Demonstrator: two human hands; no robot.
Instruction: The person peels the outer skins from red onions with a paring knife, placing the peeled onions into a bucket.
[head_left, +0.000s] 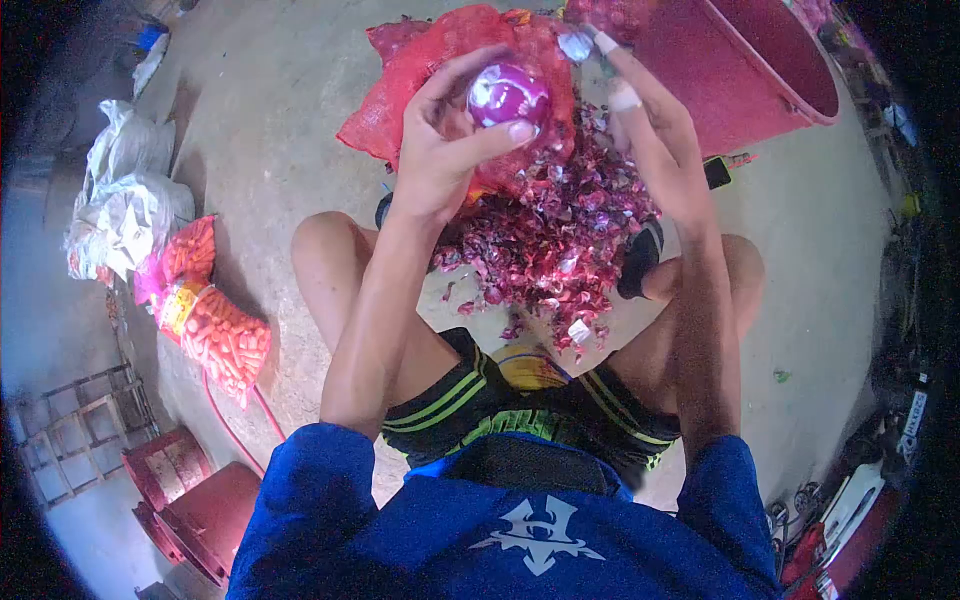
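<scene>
My left hand (440, 150) is closed around a purple-red onion (508, 97), its thumb across the lower side. The onion's surface is shiny and partly pale. To its right, my right hand (660, 140) is raised with bent fingers, pale wraps on some of them. A small pale, shiny piece (575, 46) shows by its fingertips; blur hides what it is and how it is held. The two hands are apart. Below them, a heap of dry onion skins (555, 235) lies on the floor between my legs.
A red mesh sack (430, 85) lies behind the onion. A large red tub (740, 75) is at the upper right, with a dark phone-like object (717, 172) near it. White bags (130, 215) and a filled orange-red bag (220, 330) stand at the left.
</scene>
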